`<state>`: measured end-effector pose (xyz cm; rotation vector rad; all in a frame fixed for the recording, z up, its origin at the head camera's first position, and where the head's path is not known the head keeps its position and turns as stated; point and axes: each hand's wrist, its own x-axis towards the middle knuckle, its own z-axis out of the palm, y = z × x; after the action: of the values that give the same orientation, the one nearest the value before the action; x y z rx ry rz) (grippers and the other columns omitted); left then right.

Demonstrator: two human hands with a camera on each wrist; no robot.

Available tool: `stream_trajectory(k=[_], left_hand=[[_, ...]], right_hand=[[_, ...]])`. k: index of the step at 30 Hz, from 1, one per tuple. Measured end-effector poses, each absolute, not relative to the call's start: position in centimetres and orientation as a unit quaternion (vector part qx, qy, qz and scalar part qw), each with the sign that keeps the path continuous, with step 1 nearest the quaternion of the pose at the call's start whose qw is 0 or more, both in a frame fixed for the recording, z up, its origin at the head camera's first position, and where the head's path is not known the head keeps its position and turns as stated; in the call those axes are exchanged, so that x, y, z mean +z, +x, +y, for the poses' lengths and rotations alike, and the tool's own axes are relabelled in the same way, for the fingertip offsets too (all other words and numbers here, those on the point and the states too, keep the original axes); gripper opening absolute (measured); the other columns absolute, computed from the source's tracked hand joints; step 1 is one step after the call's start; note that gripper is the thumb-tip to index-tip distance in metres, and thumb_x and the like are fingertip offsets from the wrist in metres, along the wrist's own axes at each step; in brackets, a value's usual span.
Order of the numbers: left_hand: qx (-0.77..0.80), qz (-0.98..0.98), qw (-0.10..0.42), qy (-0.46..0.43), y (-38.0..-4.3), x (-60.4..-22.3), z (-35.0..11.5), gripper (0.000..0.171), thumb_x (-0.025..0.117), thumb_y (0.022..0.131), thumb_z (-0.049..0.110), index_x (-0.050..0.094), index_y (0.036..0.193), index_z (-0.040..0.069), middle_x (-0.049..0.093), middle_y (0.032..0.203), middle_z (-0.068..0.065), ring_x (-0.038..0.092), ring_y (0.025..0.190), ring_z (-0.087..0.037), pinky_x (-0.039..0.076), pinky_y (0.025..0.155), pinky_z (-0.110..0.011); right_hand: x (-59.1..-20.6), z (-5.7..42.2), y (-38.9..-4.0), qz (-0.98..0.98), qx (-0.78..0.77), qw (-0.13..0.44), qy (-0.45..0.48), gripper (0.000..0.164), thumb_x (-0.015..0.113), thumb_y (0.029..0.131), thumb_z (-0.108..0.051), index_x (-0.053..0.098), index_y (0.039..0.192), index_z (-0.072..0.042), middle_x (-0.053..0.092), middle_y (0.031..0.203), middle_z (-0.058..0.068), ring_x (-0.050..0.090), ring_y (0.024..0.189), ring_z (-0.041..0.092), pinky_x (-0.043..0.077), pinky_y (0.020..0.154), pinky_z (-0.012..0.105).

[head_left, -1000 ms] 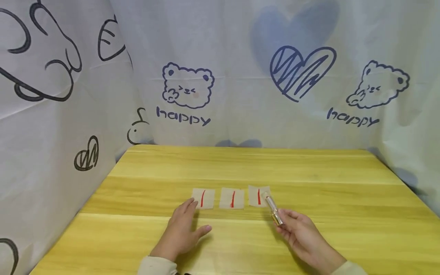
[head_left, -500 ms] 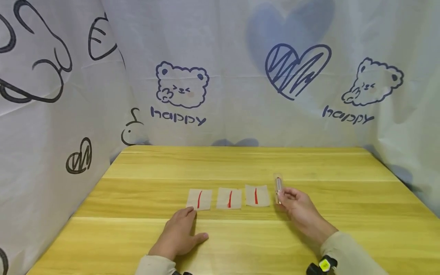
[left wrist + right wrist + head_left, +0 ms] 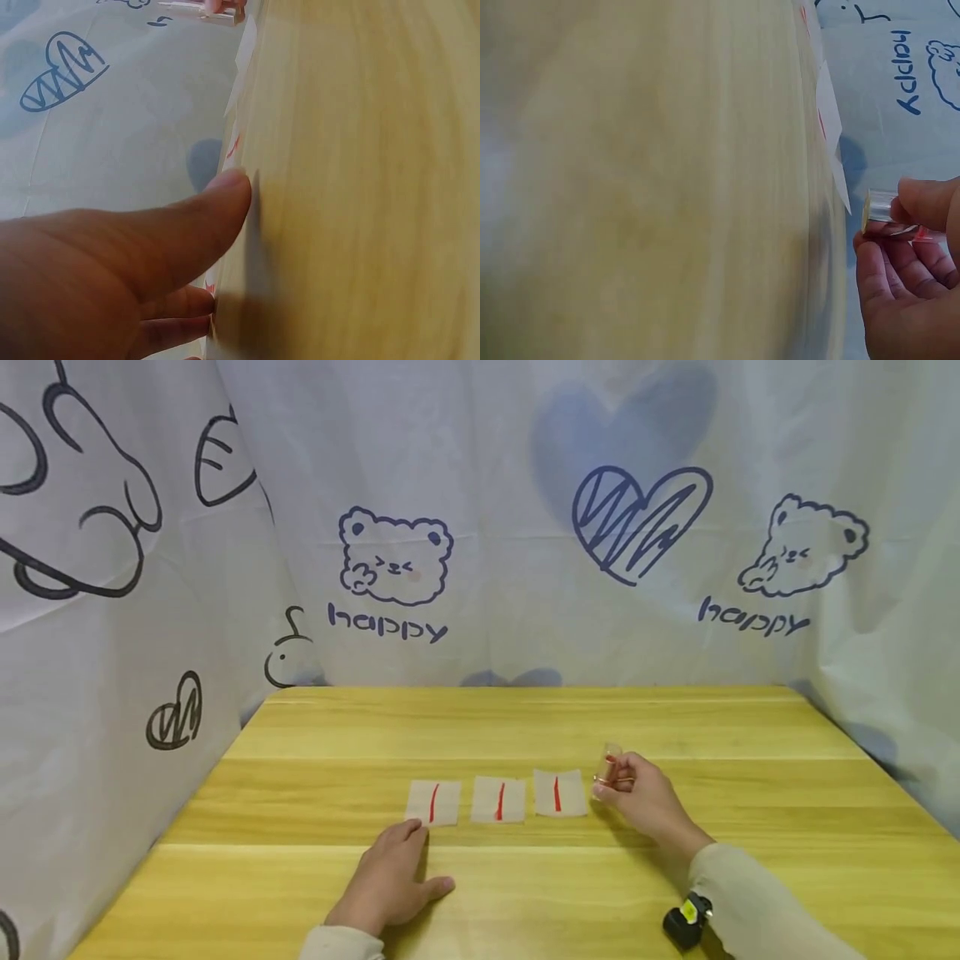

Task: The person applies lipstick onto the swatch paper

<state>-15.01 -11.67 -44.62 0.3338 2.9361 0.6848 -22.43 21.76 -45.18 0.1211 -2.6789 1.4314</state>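
Note:
In the head view, my right hand [image 3: 654, 803] pinches a lipstick [image 3: 609, 763] between thumb and fingers, just right of the paper row. Its clear cover points up and away, and red shows inside. The right wrist view shows the shiny base of the lipstick [image 3: 880, 214] under the thumb. Three small pale paper squares lie side by side: left [image 3: 446, 806], middle [image 3: 486, 800] and right [image 3: 573, 795], each bearing one red stroke. My left hand [image 3: 388, 875] rests on the table, fingers extended, fingertips at the lower edge of the left square, thumb apart.
The light wooden table [image 3: 510, 902] reaches back to a white cloth [image 3: 517, 602] printed with bears, hearts and the word happy. More cloth hangs along the left and right sides. A black wrist device [image 3: 686, 922] sits by the right sleeve.
My right hand has carried the lipstick from the right square's edge to farther back and right, turning it more upright. The left hand has drawn back slightly to the square's lower edge.

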Motion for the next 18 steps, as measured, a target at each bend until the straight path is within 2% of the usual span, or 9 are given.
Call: stream_trajectory(k=[7, 18], left_hand=[[0.226, 0.966, 0.053, 0.110, -14.91, -44.66, -11.70, 0.079, 0.074, 0.084, 0.044, 0.048, 0.136, -0.009, 0.042, 0.143, -0.025, 0.035, 0.133, -0.043, 0.028, 0.108, -0.058], [0.224, 0.967, 0.043, 0.116, -14.91, -44.71, -11.63, 0.077, 0.075, 0.083, 0.043, 0.049, 0.134, -0.009, 0.043, 0.142, -0.024, 0.036, 0.132, -0.043, 0.029, 0.107, -0.058]], right_hand=[[-45.32, 21.51, -22.57, -0.893, 0.445, 0.046, 0.040, 0.022, 0.076, 0.084, -0.009, 0.059, 0.096, -0.001, 0.062, 0.088, 0.006, 0.059, 0.082, 0.019, 0.050, 0.074, 0.033], [-45.57, 21.61, -22.71, -0.897, 0.439, 0.031, 0.042, 0.026, 0.078, 0.082, -0.008, 0.059, 0.097, -0.001, 0.062, 0.091, 0.006, 0.057, 0.082, 0.019, 0.049, 0.073, 0.033]])
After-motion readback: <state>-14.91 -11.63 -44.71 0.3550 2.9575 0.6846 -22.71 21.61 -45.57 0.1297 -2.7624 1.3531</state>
